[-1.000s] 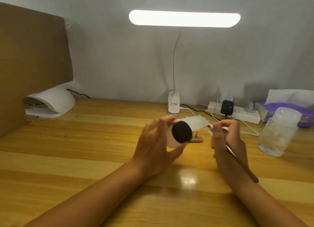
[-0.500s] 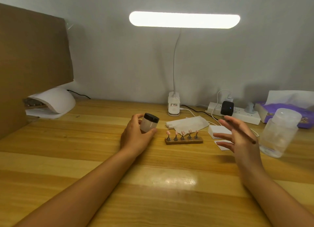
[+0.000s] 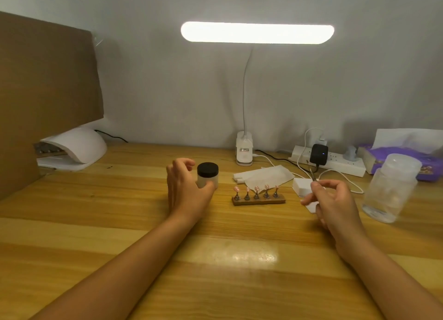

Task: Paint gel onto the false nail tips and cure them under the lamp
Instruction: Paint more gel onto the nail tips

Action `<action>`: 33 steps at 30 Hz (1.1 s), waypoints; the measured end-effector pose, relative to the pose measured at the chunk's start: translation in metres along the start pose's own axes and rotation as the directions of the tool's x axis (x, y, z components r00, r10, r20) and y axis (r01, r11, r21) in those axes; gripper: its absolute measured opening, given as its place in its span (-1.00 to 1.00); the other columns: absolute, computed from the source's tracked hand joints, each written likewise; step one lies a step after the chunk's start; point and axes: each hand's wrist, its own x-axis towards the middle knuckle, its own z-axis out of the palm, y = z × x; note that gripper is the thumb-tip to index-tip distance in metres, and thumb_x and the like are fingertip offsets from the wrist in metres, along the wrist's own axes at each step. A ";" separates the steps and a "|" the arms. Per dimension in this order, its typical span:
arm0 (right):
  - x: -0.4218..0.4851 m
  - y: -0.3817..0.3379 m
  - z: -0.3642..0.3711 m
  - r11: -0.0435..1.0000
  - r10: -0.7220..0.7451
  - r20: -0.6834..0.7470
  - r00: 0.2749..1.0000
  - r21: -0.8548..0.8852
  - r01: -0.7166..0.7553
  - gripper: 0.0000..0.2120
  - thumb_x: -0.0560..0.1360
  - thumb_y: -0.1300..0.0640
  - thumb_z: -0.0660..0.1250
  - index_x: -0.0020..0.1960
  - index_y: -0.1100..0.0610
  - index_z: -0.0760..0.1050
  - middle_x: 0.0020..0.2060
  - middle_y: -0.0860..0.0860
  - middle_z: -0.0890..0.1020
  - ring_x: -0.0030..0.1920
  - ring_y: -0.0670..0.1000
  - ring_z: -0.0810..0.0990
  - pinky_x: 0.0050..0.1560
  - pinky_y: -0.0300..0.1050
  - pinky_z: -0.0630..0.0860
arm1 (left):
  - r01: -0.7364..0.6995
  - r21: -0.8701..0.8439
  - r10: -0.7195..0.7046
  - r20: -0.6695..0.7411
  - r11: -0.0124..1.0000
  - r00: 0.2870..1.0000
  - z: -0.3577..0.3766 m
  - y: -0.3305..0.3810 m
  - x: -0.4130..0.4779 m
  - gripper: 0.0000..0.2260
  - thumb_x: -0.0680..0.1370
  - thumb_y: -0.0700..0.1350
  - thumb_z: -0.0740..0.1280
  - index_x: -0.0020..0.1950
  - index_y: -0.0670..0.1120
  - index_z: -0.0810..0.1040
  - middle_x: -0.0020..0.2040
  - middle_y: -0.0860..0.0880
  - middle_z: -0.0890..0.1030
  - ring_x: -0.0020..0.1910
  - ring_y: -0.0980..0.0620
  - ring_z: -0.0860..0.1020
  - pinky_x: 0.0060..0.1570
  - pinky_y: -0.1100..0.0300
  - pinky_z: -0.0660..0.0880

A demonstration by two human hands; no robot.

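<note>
A small white gel jar [image 3: 207,176] with a black lid stands on the wooden table. My left hand [image 3: 187,190] is beside it: the thumb touches the jar's lower front, and the curled fingers sit just off the lid. Right of the jar, a dark wooden stand [image 3: 259,200] carries several pink false nail tips [image 3: 256,189] on short stems. My right hand [image 3: 335,204] hovers right of the stand and pinches a thin brush [image 3: 311,174], whose far end points up and away. The white dome curing lamp [image 3: 76,147] sits at the far left.
A lit desk lamp [image 3: 256,32] clips on at the back centre. White wipes [image 3: 263,176] and pads [image 3: 302,186] lie behind the stand. A power strip [image 3: 335,161], a clear plastic bottle [image 3: 393,188] and a purple tissue pack [image 3: 402,156] fill the right. A cardboard sheet [image 3: 48,80] walls off the left.
My left hand carried the jar from in front of the stand to the left, set it down and loosened its fingers. My right hand moved right and regripped the brush.
</note>
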 end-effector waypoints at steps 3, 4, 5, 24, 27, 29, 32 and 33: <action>0.001 0.002 0.000 1.000 -0.011 -0.024 1.000 -0.025 0.011 -0.85 0.59 0.13 0.20 0.15 0.11 0.38 -0.30 0.06 0.56 -0.27 -0.02 0.46 -0.28 -0.09 0.35 | -0.162 0.058 0.148 0.191 0.985 0.970 0.002 0.008 -0.012 -0.71 0.48 -0.04 0.45 0.06 0.04 0.37 -0.02 0.09 0.51 -0.12 0.06 0.51 -0.22 0.23 0.46; 0.001 0.002 -0.001 0.999 -0.031 -0.024 0.999 -0.032 0.030 -0.85 0.57 0.16 0.19 0.14 0.11 0.39 -0.27 0.05 0.55 -0.24 0.00 0.47 -0.27 -0.08 0.37 | -0.199 0.103 0.160 0.300 0.975 0.940 0.004 0.010 -0.016 -0.71 0.49 0.01 0.44 0.09 0.07 0.37 0.02 0.12 0.52 -0.09 0.11 0.51 -0.19 0.24 0.45; -0.001 0.002 0.000 0.998 -0.055 -0.021 0.998 -0.045 0.054 -0.85 0.56 0.19 0.20 0.12 0.09 0.42 -0.23 0.03 0.57 -0.21 0.00 0.48 -0.26 -0.08 0.38 | -0.227 0.146 0.155 0.390 0.963 0.908 0.006 0.012 -0.018 -0.66 0.49 0.07 0.43 0.16 0.10 0.37 0.09 0.15 0.52 -0.03 0.14 0.50 -0.15 0.25 0.43; 0.004 0.011 0.003 0.808 -0.247 -0.015 0.969 -0.555 0.198 -0.97 0.54 0.06 0.36 -0.04 0.00 0.54 -0.10 -0.05 0.59 0.06 0.07 0.51 0.03 0.09 0.53 | -0.221 0.055 0.149 0.579 0.974 0.802 0.005 0.008 -0.012 -0.83 0.48 0.05 0.44 0.05 0.15 0.56 -0.03 0.21 0.54 -0.14 0.24 0.50 -0.22 0.29 0.40; 0.007 0.013 0.007 0.759 -0.221 0.009 0.975 -0.626 0.178 -0.95 0.56 0.05 0.34 -0.06 -0.06 0.48 -0.09 -0.10 0.56 0.07 0.02 0.47 -0.02 -0.02 0.51 | -0.199 0.030 0.145 0.586 0.979 0.798 0.004 0.009 -0.012 -0.81 0.48 0.02 0.45 0.08 0.13 0.58 -0.01 0.20 0.55 -0.10 0.21 0.53 -0.13 0.25 0.50; 0.007 0.014 0.010 0.729 -0.226 0.030 0.974 -0.658 0.189 -0.95 0.56 0.05 0.33 -0.06 -0.08 0.47 -0.09 -0.11 0.55 0.05 -0.02 0.46 -0.06 -0.05 0.50 | -0.199 0.017 0.152 0.580 0.980 0.800 0.003 0.010 -0.013 -0.81 0.48 0.01 0.46 0.08 0.13 0.58 0.00 0.19 0.55 -0.11 0.19 0.52 -0.16 0.27 0.46; 0.008 0.011 0.013 0.666 -0.208 0.037 0.977 -0.727 0.169 -0.93 0.56 0.02 0.32 0.03 -0.02 0.54 -0.01 -0.06 0.61 0.06 -0.03 0.46 -0.05 -0.08 0.51 | -0.202 0.003 0.164 0.573 0.979 0.803 0.002 0.011 -0.014 -0.80 0.48 0.01 0.46 0.09 0.13 0.59 0.01 0.17 0.54 -0.09 0.18 0.53 -0.16 0.27 0.44; 0.008 0.011 0.014 0.635 -0.202 0.046 0.978 -0.754 0.167 -0.87 0.57 0.01 0.31 0.09 -0.02 0.56 0.02 -0.05 0.62 0.09 -0.02 0.47 -0.04 -0.08 0.52 | -0.202 0.007 0.162 0.572 0.979 0.804 0.002 0.011 -0.014 -0.80 0.48 0.02 0.46 0.09 0.13 0.59 0.01 0.17 0.54 -0.09 0.18 0.53 -0.16 0.27 0.44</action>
